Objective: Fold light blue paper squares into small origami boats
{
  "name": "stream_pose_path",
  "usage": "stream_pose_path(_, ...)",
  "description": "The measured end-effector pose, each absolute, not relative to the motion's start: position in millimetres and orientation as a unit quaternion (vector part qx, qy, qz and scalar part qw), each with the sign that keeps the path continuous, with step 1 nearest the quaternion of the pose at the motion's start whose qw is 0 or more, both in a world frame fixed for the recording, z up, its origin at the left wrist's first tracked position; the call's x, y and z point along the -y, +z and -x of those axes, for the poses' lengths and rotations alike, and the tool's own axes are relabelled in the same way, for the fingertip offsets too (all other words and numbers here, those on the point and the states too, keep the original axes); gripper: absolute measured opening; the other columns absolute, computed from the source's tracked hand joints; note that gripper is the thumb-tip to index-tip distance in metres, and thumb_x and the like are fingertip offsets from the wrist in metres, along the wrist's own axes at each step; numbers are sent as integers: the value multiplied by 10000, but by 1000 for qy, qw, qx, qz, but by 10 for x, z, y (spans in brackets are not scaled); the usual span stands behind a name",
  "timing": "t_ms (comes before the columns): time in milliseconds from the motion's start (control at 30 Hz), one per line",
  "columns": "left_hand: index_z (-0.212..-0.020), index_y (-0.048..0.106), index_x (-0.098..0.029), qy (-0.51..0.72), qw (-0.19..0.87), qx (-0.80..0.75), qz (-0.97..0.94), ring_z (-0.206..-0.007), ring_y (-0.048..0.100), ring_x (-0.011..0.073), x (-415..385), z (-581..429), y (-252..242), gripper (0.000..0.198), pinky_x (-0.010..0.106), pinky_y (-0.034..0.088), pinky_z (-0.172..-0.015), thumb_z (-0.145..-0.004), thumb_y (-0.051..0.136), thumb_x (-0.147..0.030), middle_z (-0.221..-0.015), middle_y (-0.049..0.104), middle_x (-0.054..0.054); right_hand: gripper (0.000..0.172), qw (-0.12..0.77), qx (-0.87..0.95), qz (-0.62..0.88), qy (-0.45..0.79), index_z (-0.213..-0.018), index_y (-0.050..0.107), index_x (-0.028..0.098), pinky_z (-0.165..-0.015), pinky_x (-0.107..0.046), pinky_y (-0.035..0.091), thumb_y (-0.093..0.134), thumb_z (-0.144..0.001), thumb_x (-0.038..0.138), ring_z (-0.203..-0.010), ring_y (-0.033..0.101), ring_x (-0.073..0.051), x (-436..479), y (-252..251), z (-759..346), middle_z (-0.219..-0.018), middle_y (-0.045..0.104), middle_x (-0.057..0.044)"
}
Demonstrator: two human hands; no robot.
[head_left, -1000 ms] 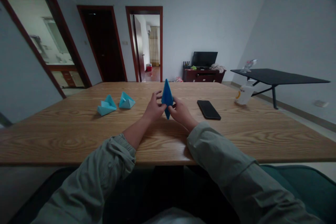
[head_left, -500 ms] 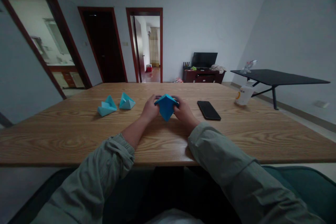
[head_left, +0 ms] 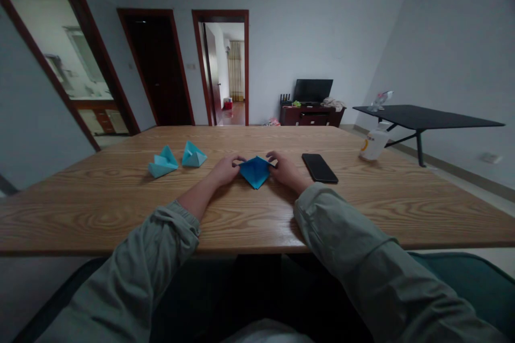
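Our left hand (head_left: 223,170) and right hand (head_left: 286,169) each pinch a side corner of the blue folded paper (head_left: 255,171) — light, crease-prone, best held there.

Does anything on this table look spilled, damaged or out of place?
Nothing stands out. The left hand and right hand hold a blue folded paper on the table; two lighter folded pieces lie left, a black phone and white bottle right.

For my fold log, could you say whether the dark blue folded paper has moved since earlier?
Yes: the dark blue folded paper sank from upright to flat, beside the unmoved black phone.
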State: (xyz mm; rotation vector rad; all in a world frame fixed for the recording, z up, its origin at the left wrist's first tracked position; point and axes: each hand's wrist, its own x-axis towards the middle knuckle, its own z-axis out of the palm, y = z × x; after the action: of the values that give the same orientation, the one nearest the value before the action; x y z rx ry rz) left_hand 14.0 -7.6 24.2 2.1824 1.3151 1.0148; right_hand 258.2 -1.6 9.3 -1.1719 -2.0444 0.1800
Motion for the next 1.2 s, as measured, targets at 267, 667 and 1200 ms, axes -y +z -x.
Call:
stream_pose_path(267,-1133,682,-221,220,186,-480,-829,-836,644,160,93,50,172,409,238,494,-791,-744,553,-218,-961,718,7,234,263,858,432,89,-984,672,177,-709,-249,435,631,-763,243,-768,575,-150,71,100,-2711,-922,648,-49)
stream_pose_path(667,-1091,703,-199,186,112,-413,-884,-1110,584,226,134,38,208,393,295,424,-978,-755,631,-389,-1210,642,67,329,234,870,421,100,-993,718,202,-724,-256,457,675,-771,440,-763,594,-149,132,136,-2705,-1012,606,-79)
stream_pose_path(1200,-1057,711,-204,182,128,-398,-890,-1038,603,205,147,2,220,346,271,422,-945,-786,610,-395,-1141,679,53,323,213,874,420,118,-1049,727,207,-816,-269,457,667,-784,382,-864,622,-185,176,182,-2681,-1074,627,-84)
